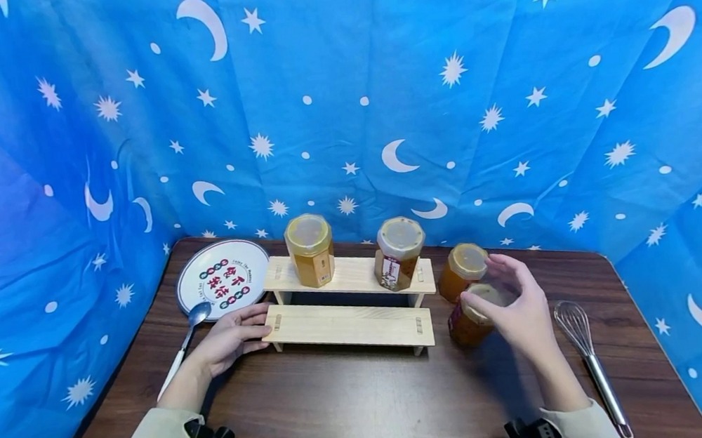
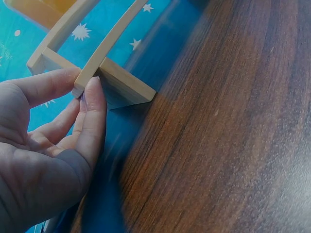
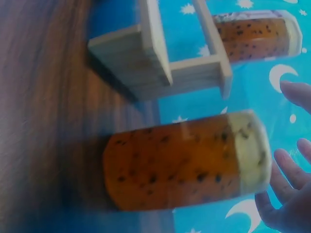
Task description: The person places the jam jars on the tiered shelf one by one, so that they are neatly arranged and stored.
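My left hand point(image 1: 226, 342) pinches the left end of the lower board of a two-tier wooden rack point(image 1: 348, 325) between thumb and fingers. The left wrist view shows the thumb and fingertips on the board's end point(image 2: 90, 73). Over at the right, my right hand point(image 1: 520, 305) is spread around the top of a jar of orange, dark-specked contents point(image 1: 468, 329). In the right wrist view this upright jar point(image 3: 175, 165) stands on the table, its lid point(image 3: 251, 151) close to the fingers, with the thumb apart from it. Just behind it stands another orange jar point(image 1: 458, 279).
On the upper tier stand a yellow jar point(image 1: 312, 254) at left and a dark-specked jar point(image 1: 398, 257) at right. A white plate point(image 1: 247, 257) and a spoon point(image 1: 197, 315) lie at the left. A whisk point(image 1: 592, 351) lies right of my right hand. Blue cloth hangs around the table.
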Available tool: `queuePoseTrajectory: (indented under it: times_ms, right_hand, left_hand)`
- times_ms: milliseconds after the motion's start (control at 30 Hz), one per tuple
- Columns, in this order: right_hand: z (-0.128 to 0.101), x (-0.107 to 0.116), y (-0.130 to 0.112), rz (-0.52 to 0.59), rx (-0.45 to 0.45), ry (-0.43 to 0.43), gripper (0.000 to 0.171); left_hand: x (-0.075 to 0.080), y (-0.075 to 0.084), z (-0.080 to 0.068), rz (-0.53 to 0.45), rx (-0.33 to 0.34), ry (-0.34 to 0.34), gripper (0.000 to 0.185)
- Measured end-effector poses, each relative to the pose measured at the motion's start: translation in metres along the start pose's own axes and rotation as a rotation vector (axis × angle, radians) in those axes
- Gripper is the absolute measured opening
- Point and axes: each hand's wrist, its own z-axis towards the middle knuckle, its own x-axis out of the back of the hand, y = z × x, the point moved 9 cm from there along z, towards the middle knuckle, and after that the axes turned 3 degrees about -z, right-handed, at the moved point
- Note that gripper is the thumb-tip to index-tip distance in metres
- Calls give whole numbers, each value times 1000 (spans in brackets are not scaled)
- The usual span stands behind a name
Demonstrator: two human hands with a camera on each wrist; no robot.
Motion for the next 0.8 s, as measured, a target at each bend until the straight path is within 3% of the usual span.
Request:
queuePoseTrajectory:
  times_ms: [333,800]
  right_hand:
    - [-14,-1,34,14,-67,-87,90]
    - [-25,-26,72,3,-103,-229,102]
  left_hand:
    - [-1,1,-1,5,3,2,72]
    - [-1,0,-1,-2,-7,-5,72]
